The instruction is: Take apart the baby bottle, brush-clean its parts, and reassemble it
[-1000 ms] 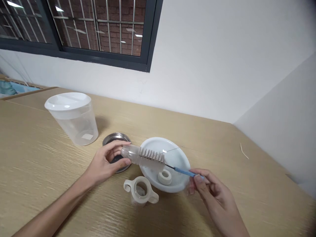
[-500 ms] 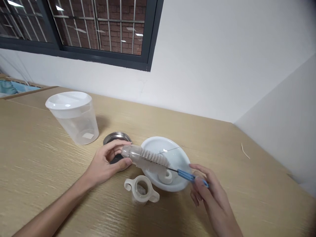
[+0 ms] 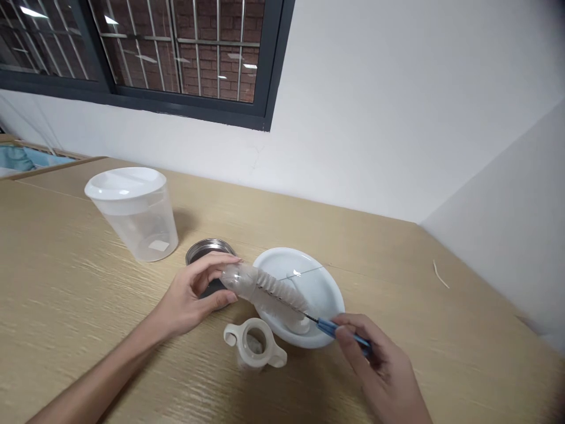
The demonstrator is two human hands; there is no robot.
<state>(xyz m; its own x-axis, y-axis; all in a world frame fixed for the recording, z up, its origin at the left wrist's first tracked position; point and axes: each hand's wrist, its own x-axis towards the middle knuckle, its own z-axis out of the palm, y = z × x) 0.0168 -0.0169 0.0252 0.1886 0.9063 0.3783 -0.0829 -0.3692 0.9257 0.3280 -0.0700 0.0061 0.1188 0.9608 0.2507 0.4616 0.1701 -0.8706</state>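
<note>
My left hand [image 3: 188,300] holds a clear, rounded, hollow piece [image 3: 238,280] between thumb and fingers. A bottle brush [image 3: 282,291] with white bristles has its far end at or inside this piece; I cannot tell how deep. My right hand [image 3: 379,359] grips the brush by its blue handle [image 3: 329,328]. Under the brush lies a white oval bowl [image 3: 329,288], with a pale item partly hidden behind the bristles. In front of the bowl, a small bottle with a two-handled collar [image 3: 256,347] stands upright, its mouth uncovered.
A round, metal-rimmed dark container [image 3: 210,244] sits behind my left hand, partly covered by it. Farther left stands a translucent pitcher [image 3: 136,218] with a white lid. A thin pale strip [image 3: 440,274] lies on the wooden table [image 3: 110,306] at right. Wall and barred window are behind.
My right hand has turned and closed more around the blue handle. The brush and the clear piece have shifted slightly right and down in view.
</note>
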